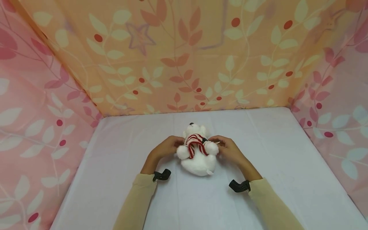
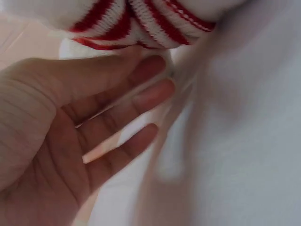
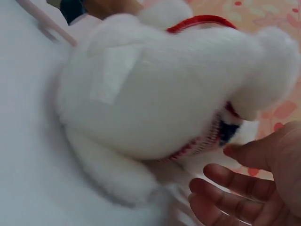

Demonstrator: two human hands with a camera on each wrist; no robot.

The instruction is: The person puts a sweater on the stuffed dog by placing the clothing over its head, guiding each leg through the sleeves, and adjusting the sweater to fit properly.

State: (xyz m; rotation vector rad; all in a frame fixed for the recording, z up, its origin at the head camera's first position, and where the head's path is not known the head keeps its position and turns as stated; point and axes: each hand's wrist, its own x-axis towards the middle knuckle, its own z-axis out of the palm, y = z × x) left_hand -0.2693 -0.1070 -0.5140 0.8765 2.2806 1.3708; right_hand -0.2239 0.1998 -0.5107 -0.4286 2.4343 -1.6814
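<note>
A white plush bear (image 1: 198, 164) lies on the white-covered table, its dark nose toward the back wall. Around its neck is a red-and-white striped knitted scarf (image 1: 195, 139), with a dark blue patch showing in the right wrist view. My left hand (image 1: 169, 147) is at the bear's left side in the head view; its fingers (image 2: 157, 92) are loosely extended, with the thumb close under the scarf. On the other side, my right hand (image 1: 230, 149) has its fingers apart and slightly bent, the thumb tip beside the scarf (image 3: 202, 143). Some left fingertips are hidden behind the bear in the head view.
The table (image 1: 115, 191) has a white cloth. A yellow-orange leaf-patterned curtain (image 1: 184, 64) stands behind it, with pink patterned curtains (image 1: 34, 134) at both sides. A black wrist camera (image 1: 239, 186) sits on each wrist.
</note>
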